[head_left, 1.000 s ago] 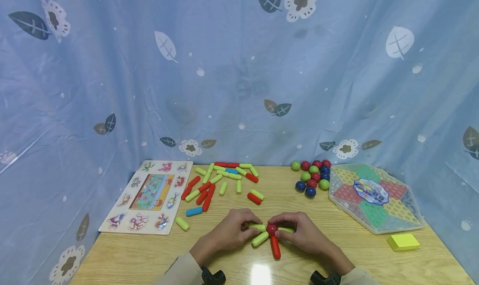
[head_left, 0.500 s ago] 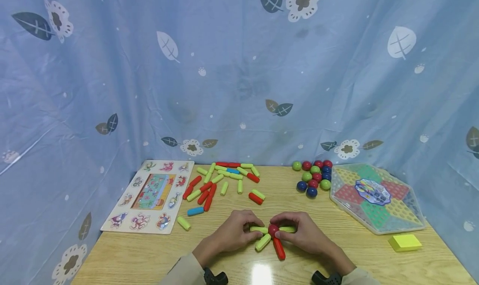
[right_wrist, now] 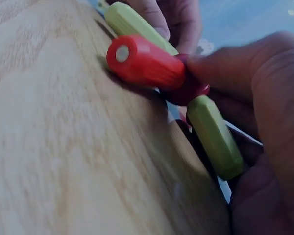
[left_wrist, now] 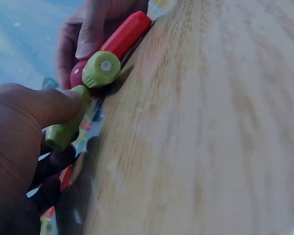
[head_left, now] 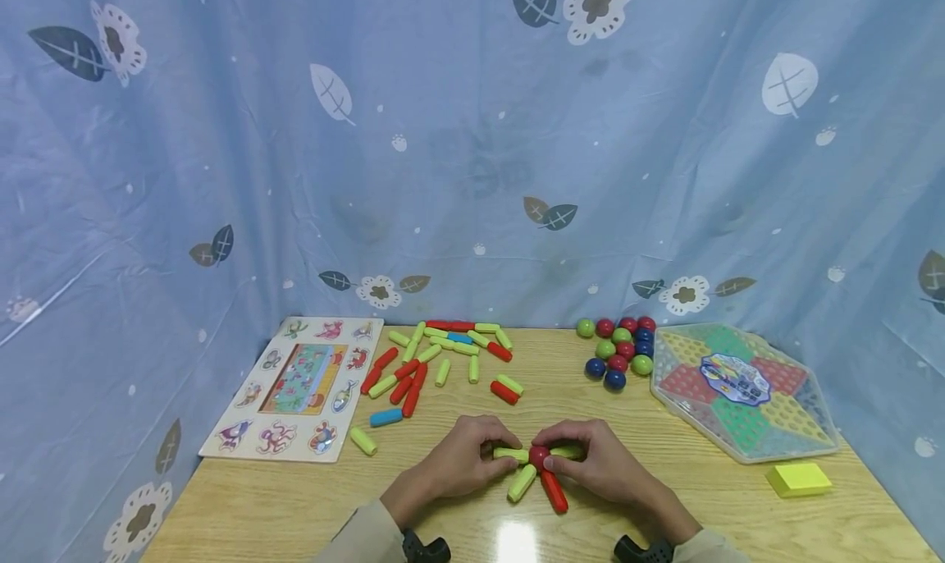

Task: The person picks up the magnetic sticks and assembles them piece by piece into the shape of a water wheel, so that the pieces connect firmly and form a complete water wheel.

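Note:
Low over the table's front middle, a dark red ball (head_left: 539, 457) has several six-sided magnetic rods around it. My left hand (head_left: 467, 458) pinches the yellow-green rod on the ball's left (head_left: 509, 455) between thumb and fingers. With thumb and forefinger, my right hand (head_left: 600, 461) grips the ball. A yellow-green rod on the right (right_wrist: 214, 137) sticks out beneath my right palm, partly hidden in the head view. Towards me point another yellow-green rod (head_left: 521, 482) and a red rod (head_left: 554, 492), spread apart; pale round discs show in their ends in the wrist views.
Loose red, yellow-green and blue rods (head_left: 443, 373) lie at the back left, beside an animal picture board (head_left: 217, 399). Several coloured balls (head_left: 617, 364) cluster at the back right. Next to them are a hexagonal Chinese checkers box (head_left: 746, 391) and a yellow block (head_left: 799, 480).
The red rod and the yellow-green rod pointing towards me have swung to the right at their free ends. Both hands stay nearly in place, keeping their grip.

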A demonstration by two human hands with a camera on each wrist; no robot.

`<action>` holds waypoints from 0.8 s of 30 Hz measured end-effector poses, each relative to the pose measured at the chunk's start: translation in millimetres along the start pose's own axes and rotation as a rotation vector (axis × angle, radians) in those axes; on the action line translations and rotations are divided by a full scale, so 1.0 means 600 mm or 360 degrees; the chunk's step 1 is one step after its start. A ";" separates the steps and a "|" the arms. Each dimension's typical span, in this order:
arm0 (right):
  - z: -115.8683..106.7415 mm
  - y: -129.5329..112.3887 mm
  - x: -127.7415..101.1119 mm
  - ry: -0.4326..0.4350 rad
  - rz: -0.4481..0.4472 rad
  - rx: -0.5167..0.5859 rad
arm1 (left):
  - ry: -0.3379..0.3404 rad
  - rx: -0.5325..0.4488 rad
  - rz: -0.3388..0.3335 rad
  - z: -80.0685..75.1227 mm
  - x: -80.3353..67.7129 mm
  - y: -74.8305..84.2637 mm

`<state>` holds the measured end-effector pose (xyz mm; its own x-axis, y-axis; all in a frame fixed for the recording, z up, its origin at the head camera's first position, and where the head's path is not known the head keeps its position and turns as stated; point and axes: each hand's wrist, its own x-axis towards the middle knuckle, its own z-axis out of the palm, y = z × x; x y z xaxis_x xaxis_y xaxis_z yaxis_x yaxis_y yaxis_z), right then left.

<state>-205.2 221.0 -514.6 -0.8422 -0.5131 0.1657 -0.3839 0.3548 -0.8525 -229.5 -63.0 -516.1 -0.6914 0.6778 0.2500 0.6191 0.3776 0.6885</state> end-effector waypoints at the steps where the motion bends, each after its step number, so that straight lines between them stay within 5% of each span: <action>1: 0.000 0.001 0.000 0.0001 -0.0011 -0.0004 | -0.0005 -0.0001 0.0009 0.000 0.000 0.000; 7: -0.002 0.008 -0.001 -0.0018 -0.0031 -0.0003 | 0.0012 -0.0277 -0.0063 -0.017 -0.001 -0.009; 13: -0.004 0.011 0.002 -0.0049 -0.0004 0.0054 | 0.0238 -0.0714 -0.0175 -0.054 0.019 -0.051; 18: -0.002 0.013 0.001 -0.0054 0.0012 0.0077 | 0.0349 -0.0703 -0.0182 -0.060 0.046 -0.080; 24: -0.004 0.012 0.001 -0.0054 0.0014 0.0065 | 0.0307 -0.0327 -0.0107 -0.041 0.076 -0.093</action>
<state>-209.1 225.2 -519.3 -0.8318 -0.5368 0.1416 -0.3600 0.3274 -0.8736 -304.8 -68.9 -526.3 -0.7986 0.5158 0.3103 0.4946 0.2686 0.8265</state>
